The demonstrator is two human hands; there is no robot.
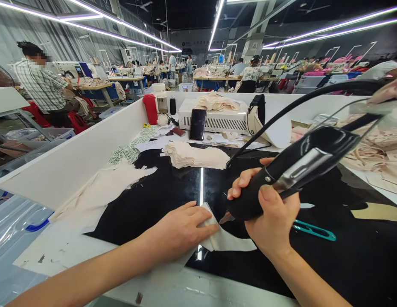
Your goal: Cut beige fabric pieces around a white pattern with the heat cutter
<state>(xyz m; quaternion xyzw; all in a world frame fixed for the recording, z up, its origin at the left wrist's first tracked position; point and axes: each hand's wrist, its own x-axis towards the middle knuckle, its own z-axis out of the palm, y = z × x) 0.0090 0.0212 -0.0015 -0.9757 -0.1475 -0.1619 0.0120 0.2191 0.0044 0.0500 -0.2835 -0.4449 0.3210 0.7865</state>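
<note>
My right hand (272, 213) is wrapped round a black handheld tool (281, 170) with a silver lever and a hose or cord at its upper end. The tool's lower end is just right of a small pale fabric piece (233, 242) on the black work surface (147, 204). My left hand (182, 228) lies flat on the left part of that piece, its fingers stretched out and slightly apart. A stack of cream fabric pieces (195, 155) sits beyond both hands. More pale fabric (105, 187) is spread at the left.
A teal cutter (315, 230) and a beige piece (378, 212) lie at the right. At the back stand a phone (197, 124), a white vented box (217, 121) and a red cup (150, 109). A low white wall (73, 157) borders the left. A person (41, 85) sits beyond it.
</note>
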